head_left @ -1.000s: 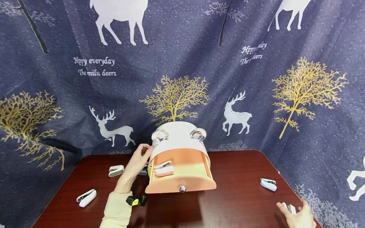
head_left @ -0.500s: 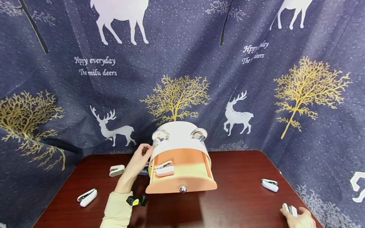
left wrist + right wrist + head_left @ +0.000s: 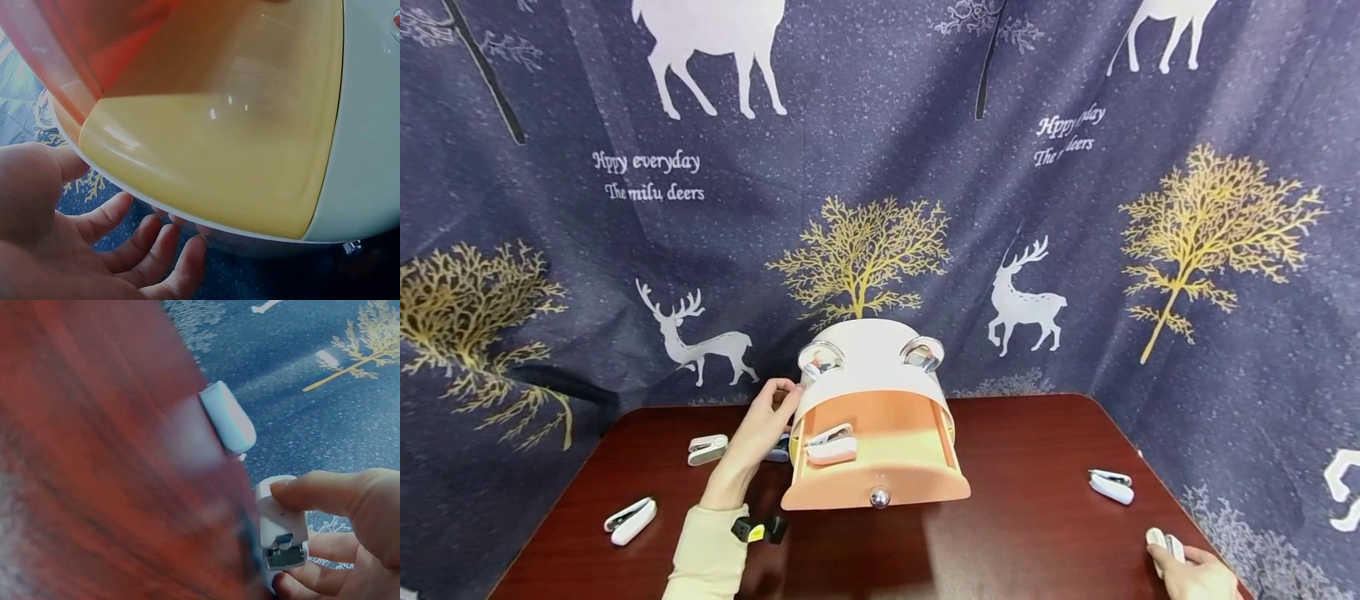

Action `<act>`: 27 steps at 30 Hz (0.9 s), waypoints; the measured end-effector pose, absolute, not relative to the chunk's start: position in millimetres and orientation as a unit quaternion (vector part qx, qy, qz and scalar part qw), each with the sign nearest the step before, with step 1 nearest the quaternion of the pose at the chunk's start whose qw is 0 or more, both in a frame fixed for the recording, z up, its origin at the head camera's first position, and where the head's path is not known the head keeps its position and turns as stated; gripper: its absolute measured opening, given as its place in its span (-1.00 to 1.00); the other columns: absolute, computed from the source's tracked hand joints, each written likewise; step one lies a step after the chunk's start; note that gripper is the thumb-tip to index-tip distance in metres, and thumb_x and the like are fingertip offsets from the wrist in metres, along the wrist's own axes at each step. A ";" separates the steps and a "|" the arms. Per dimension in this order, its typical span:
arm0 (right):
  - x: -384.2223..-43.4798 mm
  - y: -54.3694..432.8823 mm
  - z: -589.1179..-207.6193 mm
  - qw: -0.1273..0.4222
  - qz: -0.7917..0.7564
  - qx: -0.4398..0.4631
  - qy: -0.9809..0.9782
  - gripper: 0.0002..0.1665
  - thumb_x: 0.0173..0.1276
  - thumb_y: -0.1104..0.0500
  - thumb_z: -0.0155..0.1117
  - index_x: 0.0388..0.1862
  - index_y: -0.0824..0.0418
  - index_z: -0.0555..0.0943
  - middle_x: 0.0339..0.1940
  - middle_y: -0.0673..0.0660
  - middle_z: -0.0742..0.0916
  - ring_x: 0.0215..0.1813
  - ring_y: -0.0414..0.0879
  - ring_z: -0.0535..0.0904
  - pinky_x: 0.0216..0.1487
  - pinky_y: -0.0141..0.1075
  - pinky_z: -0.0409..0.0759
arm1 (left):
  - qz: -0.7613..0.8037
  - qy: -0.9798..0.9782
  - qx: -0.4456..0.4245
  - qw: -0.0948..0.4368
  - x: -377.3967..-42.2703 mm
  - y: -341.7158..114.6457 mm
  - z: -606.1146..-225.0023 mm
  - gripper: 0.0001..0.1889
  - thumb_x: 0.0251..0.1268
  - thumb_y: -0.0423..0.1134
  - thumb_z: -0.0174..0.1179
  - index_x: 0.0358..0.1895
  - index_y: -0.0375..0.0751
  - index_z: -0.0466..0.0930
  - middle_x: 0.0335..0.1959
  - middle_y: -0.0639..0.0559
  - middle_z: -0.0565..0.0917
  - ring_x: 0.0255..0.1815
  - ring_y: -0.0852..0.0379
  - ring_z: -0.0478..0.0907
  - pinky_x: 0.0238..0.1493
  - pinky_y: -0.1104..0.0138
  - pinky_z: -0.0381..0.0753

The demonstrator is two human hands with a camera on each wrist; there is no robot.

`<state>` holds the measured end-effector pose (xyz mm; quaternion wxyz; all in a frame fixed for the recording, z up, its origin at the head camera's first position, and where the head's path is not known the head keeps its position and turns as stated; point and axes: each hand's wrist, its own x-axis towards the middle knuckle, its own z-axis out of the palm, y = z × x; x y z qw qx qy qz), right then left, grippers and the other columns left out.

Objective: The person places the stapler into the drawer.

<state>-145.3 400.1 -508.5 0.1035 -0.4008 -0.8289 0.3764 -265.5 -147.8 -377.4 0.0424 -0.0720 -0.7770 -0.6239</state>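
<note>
My right hand (image 3: 1202,577) pinches a small white stapler (image 3: 1165,543) over the table's right edge. In the right wrist view my thumb presses on top of this stapler (image 3: 281,515) and fingers lie beneath it. A white rounded drawer box (image 3: 874,350) with two shiny silver discs stands at the back middle. Its orange drawer (image 3: 925,487) is pulled out, with a pink-and-white stapler (image 3: 832,451) lying at the left inside. My left hand (image 3: 765,427) touches the box's left side; in the left wrist view its loosely bent fingers (image 3: 156,247) rest at the rim.
A pale blue stapler (image 3: 1111,487) lies at the right of the red-brown table (image 3: 1015,517). To the left lie a white stapler (image 3: 632,523) and a grey-green one (image 3: 707,451). A bluish stapler (image 3: 778,451) is partly hidden behind my left wrist. A dark deer-print cloth (image 3: 880,167) hangs behind.
My right hand has closed its fingers on the white stapler and moved it slightly in the head view. The left hand, drawer box and drawer stay as they were.
</note>
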 end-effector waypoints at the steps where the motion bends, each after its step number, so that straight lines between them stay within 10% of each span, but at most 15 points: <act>1: -144.9 401.3 -507.2 0.109 0.379 -0.394 -0.830 -0.30 0.12 -0.01 0.40 0.00 0.54 0.49 -0.35 0.46 0.63 -0.25 0.28 0.52 -0.30 -0.02 0.45 | -0.624 -0.777 -0.070 0.042 -266.2 -148.2 -378.5 -0.74 0.52 -0.18 0.04 0.03 -0.33 0.36 -0.18 -0.17 0.45 -0.27 0.11 0.49 -0.28 0.26 0.57; 8: -142.4 398.9 -491.8 0.154 0.398 -0.371 -0.825 -0.27 0.19 -0.05 0.36 0.07 0.54 0.47 -0.49 0.23 0.70 -0.51 -0.16 0.48 -0.35 -0.19 0.37 | -0.627 -0.775 -0.069 0.045 -286.4 -154.4 -402.9 -0.68 0.51 -0.09 0.05 0.06 -0.28 0.35 -0.16 -0.14 0.46 -0.27 0.12 0.49 -0.30 0.25 0.58; 17: -140.8 378.6 -460.0 0.218 0.352 -0.339 -0.845 -0.35 0.28 -0.06 0.32 0.13 0.42 0.49 -0.13 0.43 0.68 -0.05 0.34 0.49 -0.05 0.09 0.29 | -0.620 -0.779 -0.075 0.060 -289.5 -152.3 -409.6 -0.65 0.49 -0.02 0.07 0.03 -0.25 0.37 -0.16 -0.16 0.46 -0.26 0.09 0.50 -0.32 0.27 0.58; 23: -142.8 355.9 -436.7 0.251 0.350 -0.303 -0.850 -0.28 0.25 -0.15 0.37 0.17 0.35 0.53 -0.01 0.41 0.66 -0.48 -0.46 0.37 -0.17 -0.09 0.32 | -0.625 -0.775 -0.077 0.062 -290.4 -153.3 -410.5 -0.66 0.49 -0.04 0.08 0.02 -0.25 0.37 -0.17 -0.16 0.47 -0.29 0.09 0.51 -0.33 0.26 0.58; 27: -147.4 334.9 -424.8 0.296 0.343 -0.261 -0.852 -0.34 0.20 -0.15 0.43 0.09 0.29 0.60 -0.15 0.34 0.70 -0.51 -0.60 0.24 -0.22 -0.11 0.29 | -0.625 -0.774 -0.079 0.064 -291.4 -154.4 -410.7 -0.66 0.49 -0.03 0.08 0.02 -0.25 0.37 -0.18 -0.16 0.47 -0.29 0.09 0.51 -0.34 0.29 0.58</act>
